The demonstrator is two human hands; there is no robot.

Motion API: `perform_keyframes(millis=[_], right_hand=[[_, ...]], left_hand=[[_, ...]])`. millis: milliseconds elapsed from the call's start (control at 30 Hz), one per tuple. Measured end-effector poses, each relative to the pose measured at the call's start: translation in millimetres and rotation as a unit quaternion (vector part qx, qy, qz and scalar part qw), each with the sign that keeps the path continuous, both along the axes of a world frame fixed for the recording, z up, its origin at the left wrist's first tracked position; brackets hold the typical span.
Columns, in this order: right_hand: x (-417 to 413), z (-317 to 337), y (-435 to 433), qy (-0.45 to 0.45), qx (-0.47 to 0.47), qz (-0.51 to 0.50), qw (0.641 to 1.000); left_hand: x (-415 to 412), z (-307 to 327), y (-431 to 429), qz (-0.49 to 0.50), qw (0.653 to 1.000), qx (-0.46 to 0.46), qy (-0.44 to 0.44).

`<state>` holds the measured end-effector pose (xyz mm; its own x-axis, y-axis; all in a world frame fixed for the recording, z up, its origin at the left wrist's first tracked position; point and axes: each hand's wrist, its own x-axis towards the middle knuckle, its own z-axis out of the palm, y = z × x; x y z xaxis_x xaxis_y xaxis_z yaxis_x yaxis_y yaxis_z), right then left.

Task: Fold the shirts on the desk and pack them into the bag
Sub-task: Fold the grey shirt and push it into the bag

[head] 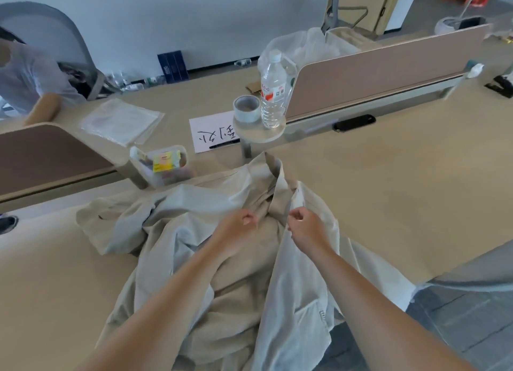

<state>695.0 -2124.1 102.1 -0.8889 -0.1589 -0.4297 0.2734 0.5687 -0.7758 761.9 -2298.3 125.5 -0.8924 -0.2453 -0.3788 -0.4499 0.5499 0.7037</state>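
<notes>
while the shirt (241, 287) lies open and rumpled on the desk (388, 190), spread beneath both forearms with its collar (270, 171) just beyond the hands and one sleeve (111, 223) thrown out past the left hand (241, 222), no fold is seen to have been made. the right hand (304, 225) is closed in a pinch on the edge of the front panel on its side, just short of the collar. the left hand is curled close beside it over the other front, but whether cloth is pinched there cannot be told. the fronts are judged to be being straightened or brought together at the neck, so the task is taken to be near its start. all folding is left to be done, and the packing too: flat clear bags (122, 121) lie well beyond the left hand, untouched.
</notes>
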Motion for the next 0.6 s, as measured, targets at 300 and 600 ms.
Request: perform_keyframes(millis=[300,600], right_hand=[[-79,-31,-36,0.031,0.064,0.268,0.961],[-120,-88,-47,0.094,0.304,0.453,0.832]], left_hand=[[-64,-21,-1,0.048,0.994,-0.061,-0.074],[-102,-59,-8,-0.008,0.998,-0.009,-0.067]])
